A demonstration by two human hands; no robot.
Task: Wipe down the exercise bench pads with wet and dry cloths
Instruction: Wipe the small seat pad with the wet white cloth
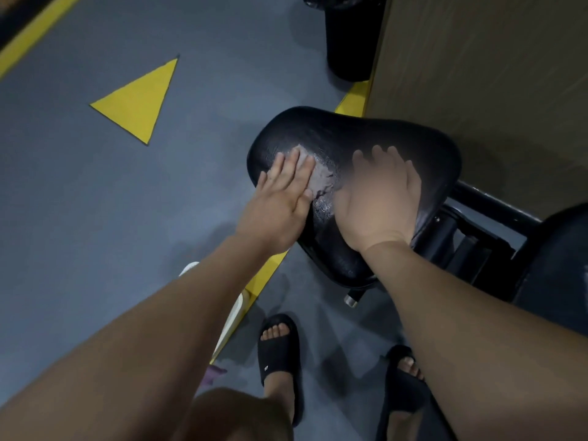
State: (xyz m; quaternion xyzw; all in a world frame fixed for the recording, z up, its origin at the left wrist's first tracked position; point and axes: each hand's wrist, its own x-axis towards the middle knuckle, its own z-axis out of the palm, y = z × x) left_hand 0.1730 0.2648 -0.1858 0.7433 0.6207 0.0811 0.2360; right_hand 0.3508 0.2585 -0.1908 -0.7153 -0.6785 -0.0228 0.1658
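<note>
Fingers (288, 171) straight, left hand (280, 208) pins cloth (319, 178) near pad's (337, 128) left edge (right hand (381, 198) flat, blurred). Limp, likely best palm-held

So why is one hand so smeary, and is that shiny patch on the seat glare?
Head view: the right hand is smeared, probably by motion blur, while the left hand, pressing the cloth, is sharp. Same view: the shine on the pad looks like a wet film catching the dim light, not lens glare.
</note>
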